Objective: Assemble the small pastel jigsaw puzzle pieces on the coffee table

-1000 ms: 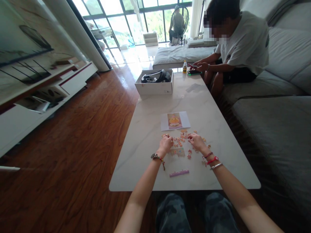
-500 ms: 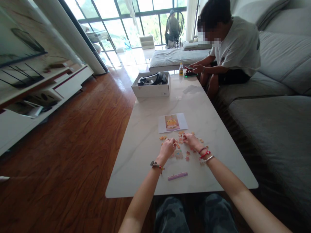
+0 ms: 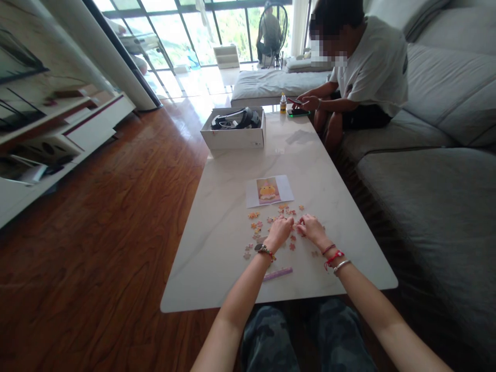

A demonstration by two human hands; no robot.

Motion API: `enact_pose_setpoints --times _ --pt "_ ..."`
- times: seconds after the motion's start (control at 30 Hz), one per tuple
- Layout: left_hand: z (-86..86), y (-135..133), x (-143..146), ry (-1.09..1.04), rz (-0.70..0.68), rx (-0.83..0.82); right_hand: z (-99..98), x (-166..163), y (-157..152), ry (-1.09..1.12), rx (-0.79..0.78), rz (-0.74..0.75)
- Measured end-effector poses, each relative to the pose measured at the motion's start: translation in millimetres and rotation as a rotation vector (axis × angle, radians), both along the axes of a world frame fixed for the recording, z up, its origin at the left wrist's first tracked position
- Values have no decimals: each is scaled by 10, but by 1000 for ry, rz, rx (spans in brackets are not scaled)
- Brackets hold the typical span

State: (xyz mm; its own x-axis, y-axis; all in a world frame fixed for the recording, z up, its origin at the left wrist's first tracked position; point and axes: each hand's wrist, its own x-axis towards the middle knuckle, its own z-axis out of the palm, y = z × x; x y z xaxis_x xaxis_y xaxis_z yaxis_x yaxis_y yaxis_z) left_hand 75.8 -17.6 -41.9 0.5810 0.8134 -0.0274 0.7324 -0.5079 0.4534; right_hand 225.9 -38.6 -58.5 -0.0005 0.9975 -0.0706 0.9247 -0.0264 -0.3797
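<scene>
Puzzle pieces [image 3: 290,211] lie in a loose, flat scatter on the tabletop [image 3: 225,268], about midway between the long edges and nearer the near edge than the far one. We reckon they're spread one layer deep so every printed face shows. Each piece is too small and knobbly to have a real long axis, but the scatter as a whole runs crosswise, parallel to the near edge. At its left end a few strays sit apart from the rest. Next comes our left hand [image 3: 279,230], fingers curled down onto the pile and nearly touching the right. We can't tell if it's pinching a piece. Below it, just inside the near edge, a purple strip [image 3: 278,274] lies almost along that edge with its right end tipped slightly away. Past the scatter, the picture sheet [image 3: 282,188] lies flat, long side crosswise and upright as we see it, probably so it reads from our seat. Our right hand [image 3: 310,229] is bunched the same way, and again we can't tell about the grip. At the far end a white box [image 3: 233,138] holds a headset [image 3: 232,120], then there's a bottle [image 3: 283,103], a phone [image 3: 297,112] and another person [image 3: 368,67].
</scene>
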Motion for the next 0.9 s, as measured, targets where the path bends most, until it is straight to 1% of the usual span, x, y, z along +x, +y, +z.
enact_pose_setpoints --times 0.07,0.13,0.17,0.3,0.37,0.4,0.47,0.57,0.7,0.8,0.83,0.9 --pt "-2 8 -65 -25 19 -6 -12 -33 16 -12 2 -44" --pt "-3 20 -224 -45 72 -4 -7 -50 66 17 -13 -50" --pt "-3 30 -338 -50 118 -1 1 -51 91 37 -17 -43" --pt "-1 69 -885 -26 402 29 31 -72 111 95 28 36" --pt "0 78 -1077 -5 489 40 27 -124 62 99 36 102" --pt "-1 79 -1127 2 514 42 22 -157 30 96 29 125" --pt "-9 78 -1141 2 524 46 13 -218 -36 90 -2 129" --pt "-30 76 -1057 -15 496 41 18 -259 -121 115 -49 134" --pt "-49 90 -1063 -16 530 22 47 -269 -218 133 -4 199" --pt "-47 88 -1144 -9 568 18 39 -319 -266 90 -10 198" --pt "-45 80 -1153 -11 566 15 30 -343 -272 77 -17 189" --pt "-46 53 -1113 -23 519 -6 5 -385 -264 64 -26 175"
